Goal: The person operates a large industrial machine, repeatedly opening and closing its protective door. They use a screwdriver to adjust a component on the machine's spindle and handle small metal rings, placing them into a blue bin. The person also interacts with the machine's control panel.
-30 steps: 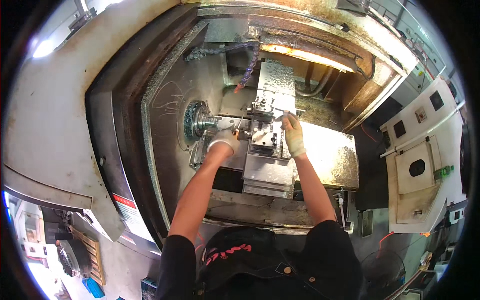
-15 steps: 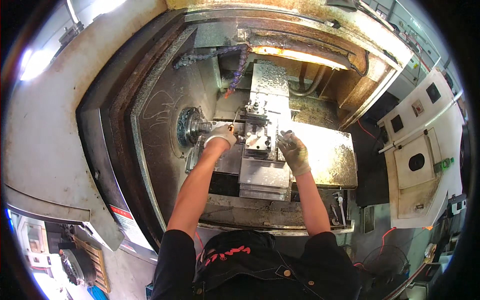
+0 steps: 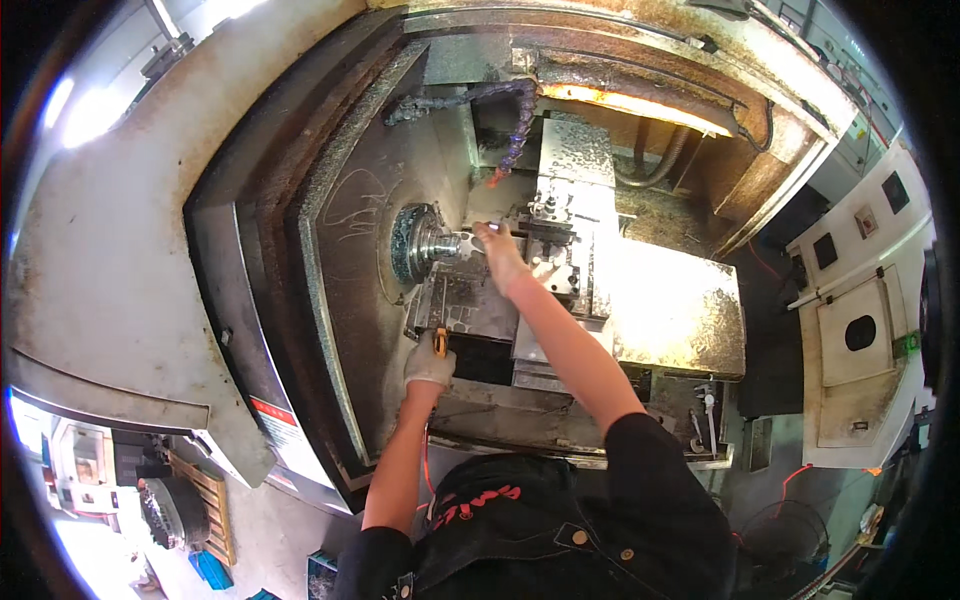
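My left hand (image 3: 430, 366), gloved, is low at the front of the machine bed, wrapped round an orange-handled tool (image 3: 440, 342). A thin metal rod points up from that tool toward the chuck; its exact kind is unclear. My right hand (image 3: 497, 250) reaches across to the left, between the chuck and the tool block. Its fingers are closed, with a small pale-purple spot at the tips; what they hold is hard to make out. The round chuck (image 3: 412, 245) on the left wall carries a shiny cylindrical part (image 3: 445, 245), just left of my right fingers.
The steel tool block (image 3: 555, 272) stands right of my right hand. Above hangs a purple coolant hose (image 3: 522, 125) with an orange nozzle. A bright, wet metal cover (image 3: 680, 310) lies to the right. A caliper (image 3: 710, 415) lies on the front right ledge.
My left hand has drawn back from beside the chuck toward me with the orange-handled tool. My right hand has crossed left over the tool block toward the chuck. The view has shifted slightly.
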### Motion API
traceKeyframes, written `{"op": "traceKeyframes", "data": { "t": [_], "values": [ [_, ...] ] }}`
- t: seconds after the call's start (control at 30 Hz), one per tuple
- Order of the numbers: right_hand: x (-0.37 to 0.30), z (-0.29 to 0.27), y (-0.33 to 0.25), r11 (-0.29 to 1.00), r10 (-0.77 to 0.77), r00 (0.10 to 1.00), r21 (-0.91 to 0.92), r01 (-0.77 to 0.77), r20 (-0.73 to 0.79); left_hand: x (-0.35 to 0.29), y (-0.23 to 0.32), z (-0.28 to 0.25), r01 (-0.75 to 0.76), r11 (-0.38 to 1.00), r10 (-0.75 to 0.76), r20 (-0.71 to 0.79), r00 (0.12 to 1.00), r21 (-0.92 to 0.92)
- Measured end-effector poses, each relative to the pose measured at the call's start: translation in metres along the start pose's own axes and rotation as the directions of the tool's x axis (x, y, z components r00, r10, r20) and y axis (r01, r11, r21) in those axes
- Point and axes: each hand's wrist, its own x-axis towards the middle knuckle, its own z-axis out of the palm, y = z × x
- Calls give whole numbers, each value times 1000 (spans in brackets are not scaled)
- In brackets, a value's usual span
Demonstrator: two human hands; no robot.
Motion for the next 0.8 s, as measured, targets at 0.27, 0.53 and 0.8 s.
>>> {"op": "traceKeyframes", "data": {
  "t": [0.27,0.53,0.8],
  "values": [
    [49,25,67,937,-169,976,-330,115,-140,-24,-22,-17,41,993,-53,102,993,114],
    [117,-74,147,834,-244,968,-521,180,-57,-15,6,-1,-72,991,62,87,994,112],
    [50,-25,106,991,-89,986,-110,73,-140,-6,17,-16,-48,909,-82,290,954,413]
  ]
}}
